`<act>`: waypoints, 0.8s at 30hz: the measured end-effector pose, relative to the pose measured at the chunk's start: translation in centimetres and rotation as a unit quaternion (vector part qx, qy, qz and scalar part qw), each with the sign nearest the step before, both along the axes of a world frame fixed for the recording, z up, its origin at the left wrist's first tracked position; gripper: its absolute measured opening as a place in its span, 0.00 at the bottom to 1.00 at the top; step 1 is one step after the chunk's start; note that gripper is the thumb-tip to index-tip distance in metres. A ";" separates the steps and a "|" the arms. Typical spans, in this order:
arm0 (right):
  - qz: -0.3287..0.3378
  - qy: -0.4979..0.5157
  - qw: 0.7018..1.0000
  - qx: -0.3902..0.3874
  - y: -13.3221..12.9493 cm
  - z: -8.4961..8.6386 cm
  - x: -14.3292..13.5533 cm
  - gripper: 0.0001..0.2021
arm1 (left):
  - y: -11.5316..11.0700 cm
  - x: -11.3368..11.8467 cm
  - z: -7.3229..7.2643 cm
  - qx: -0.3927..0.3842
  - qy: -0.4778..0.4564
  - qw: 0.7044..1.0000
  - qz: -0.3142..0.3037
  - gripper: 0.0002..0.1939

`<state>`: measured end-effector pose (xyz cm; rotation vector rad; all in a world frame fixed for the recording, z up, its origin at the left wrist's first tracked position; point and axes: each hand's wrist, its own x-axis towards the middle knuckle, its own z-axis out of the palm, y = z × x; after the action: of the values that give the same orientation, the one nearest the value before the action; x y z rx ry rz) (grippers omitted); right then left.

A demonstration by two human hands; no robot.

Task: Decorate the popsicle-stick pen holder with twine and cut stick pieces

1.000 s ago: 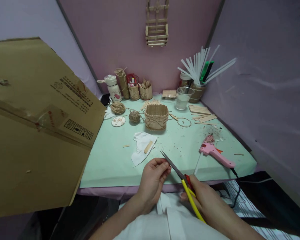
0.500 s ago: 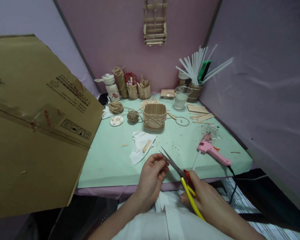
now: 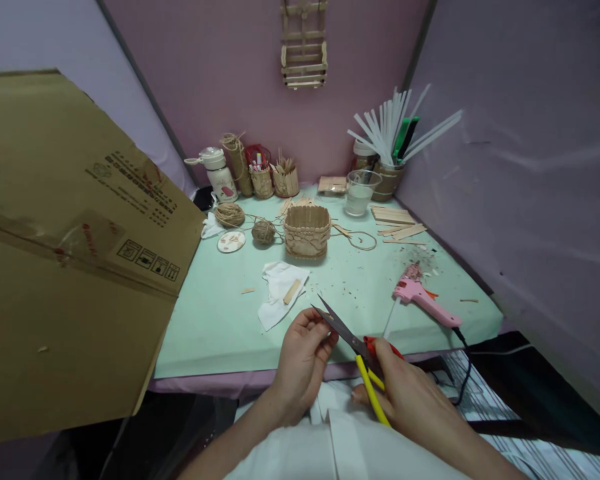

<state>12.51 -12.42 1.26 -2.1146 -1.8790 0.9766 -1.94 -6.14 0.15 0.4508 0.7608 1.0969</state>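
Observation:
My right hand [image 3: 405,383] grips scissors [image 3: 347,337] with red and yellow handles, their dark blades parted and pointing up and left. The blades reach the fingertips of my left hand [image 3: 305,357], which is closed in a pinch. A small tan sliver [image 3: 329,316] shows between the blades at those fingertips; most of it is hidden. Just beyond my hands, a white cloth [image 3: 276,303] lies on the table with a short wooden stick piece [image 3: 291,292] on it. Farther back stands a small square wooden-stick basket [image 3: 307,233].
A pink glue gun [image 3: 425,300] lies at the right, its cord over the table edge. Twine balls [image 3: 263,232], a plastic cup [image 3: 359,195] and wooden sticks [image 3: 395,217] sit farther back. A large cardboard sheet [image 3: 80,267] leans along the left side.
The scissors have moved slightly left, so their blades now overlap my left fingertips more. The tan sliver now shows between the blades. My left hand stays nearly in place.

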 end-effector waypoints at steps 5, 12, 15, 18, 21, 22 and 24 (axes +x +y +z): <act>0.007 -0.015 1.000 -0.018 0.2 0.1 -0.1 0.16 | 0.0 0.1 -0.2 0.001 -0.002 1.000 0.001 0.08; 0.004 0.035 0.999 -0.018 0.2 -0.5 0.0 0.11 | 0.1 0.1 -0.1 -0.025 -0.001 1.000 0.002 0.11; 0.003 0.084 0.996 -0.002 0.1 -0.4 0.3 0.08 | 0.2 0.0 0.0 -0.028 -0.007 1.000 -0.001 0.11; -0.010 0.096 0.995 0.012 0.0 0.2 0.6 0.07 | 0.3 -0.3 0.2 -0.026 -0.003 1.000 -0.006 0.10; -0.015 0.062 0.998 -0.003 -0.1 1.0 1.0 0.10 | 0.3 -0.4 0.4 0.003 0.021 1.000 -0.008 0.09; -0.013 0.051 0.999 -0.008 -0.1 1.2 1.0 0.11 | 0.3 -0.4 0.5 0.017 0.032 0.999 -0.006 0.09; -0.004 0.031 0.999 -0.007 -0.1 1.8 1.1 0.12 | 0.3 -0.5 0.7 0.040 0.054 0.998 -0.001 0.11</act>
<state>13.63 -12.56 3.01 -2.0745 -1.8375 1.0447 -2.39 -5.82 0.85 0.5824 0.8130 1.1115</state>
